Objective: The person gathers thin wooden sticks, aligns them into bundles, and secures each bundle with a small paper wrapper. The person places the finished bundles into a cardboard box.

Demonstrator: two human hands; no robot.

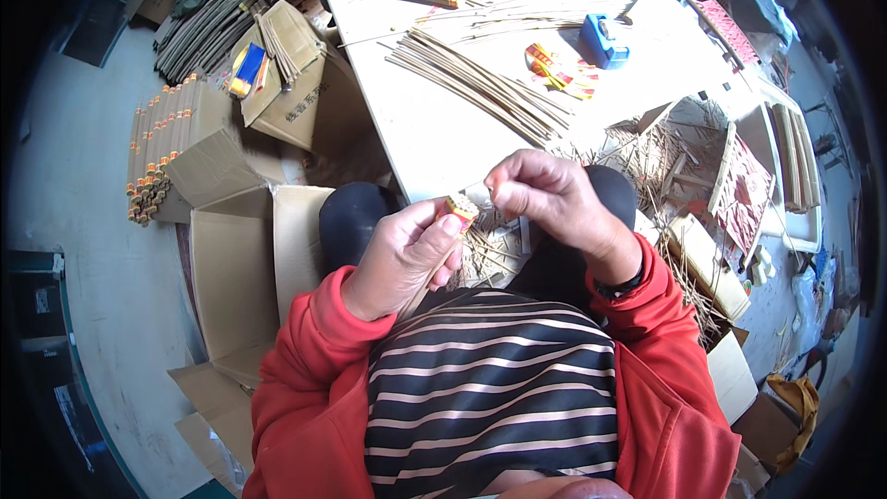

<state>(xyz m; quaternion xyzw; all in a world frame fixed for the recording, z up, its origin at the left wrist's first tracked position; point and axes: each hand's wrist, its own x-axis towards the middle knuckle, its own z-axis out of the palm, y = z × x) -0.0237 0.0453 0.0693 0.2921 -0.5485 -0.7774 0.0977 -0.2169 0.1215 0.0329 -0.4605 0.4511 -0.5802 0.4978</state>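
My left hand (411, 254) is wrapped round a bundle of incense sticks (459, 212), its end pointing up and away from me. Near that end a red and yellow paper band circles the bundle, and the pale stick tips show as a cluster. The lower part of the bundle is mostly hidden by my hand and sleeve. Just to the right, my right hand (545, 201) is closed in a pinch, thumb against fingertips, close to the bundle's end but apart from it. What the pinch holds, if anything, is too small to make out.
Loose sticks (480, 83), yellow and red paper bands (559, 72) and a blue tape dispenser (605, 42) lie on the white table (393, 97). An open cardboard box (231, 268) stands left, near stacked banded bundles (162, 143). Scattered sticks (661, 162) fill the right side.
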